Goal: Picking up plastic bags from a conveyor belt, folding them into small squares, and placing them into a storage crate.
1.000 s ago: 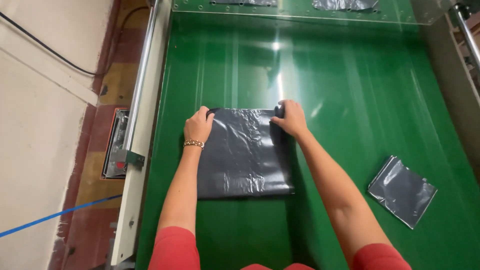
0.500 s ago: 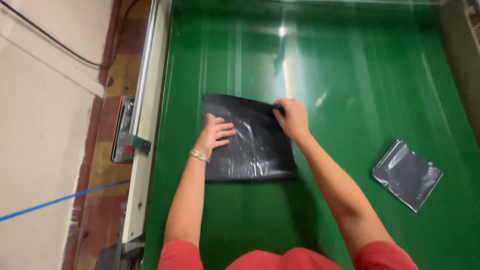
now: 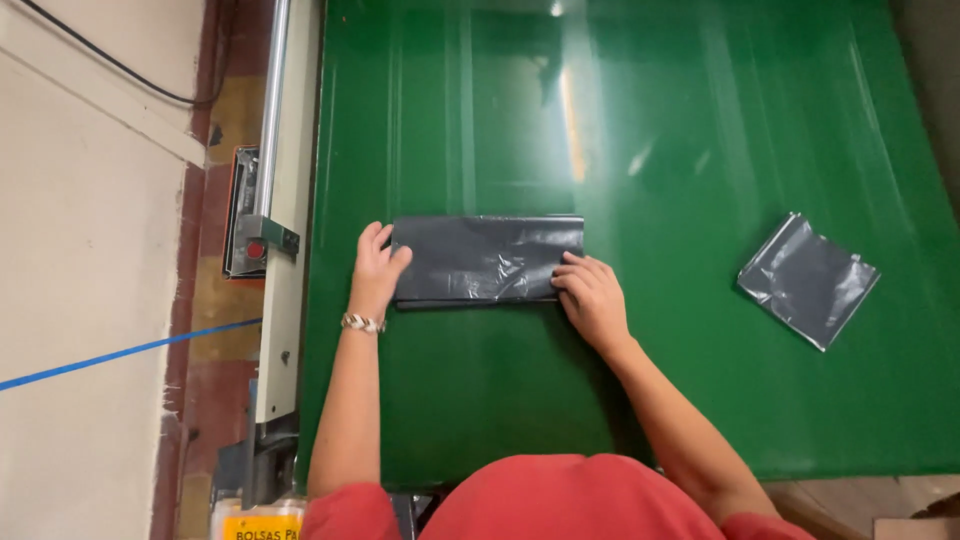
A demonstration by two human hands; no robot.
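Head view gives us a dark grey plastic bag point(image 3: 487, 260), folded into a long flat strip, lying on the green bench point(image 3: 700, 150) just right of the bench's metal side rail point(image 3: 272, 110). Our hands sit apart, one at each end of the strip: the left hand point(image 3: 376, 268) lies flat over the end nearer the rail with fingers spread, and the right hand point(image 3: 590, 295) presses its fingertips on the far end's lower corner, so neither is closed around it; both only pin it down. We judge the bag thin, light and limp, its glossy wrinkled film likely slick against the smooth bench, so it would slide or spring open unless held flat; the folded edges and end corners look like the best places to pinch it. A second folded grey bag point(image 3: 808, 280) lies well apart from the strip, on the side away from the rail. How many layers the strip has we cannot tell, and our palms hide both its ends. Glare across the bench washes out its surface beyond the strip, and the box with a red button point(image 3: 252, 225) on the rail is partly cut by the rail itself.
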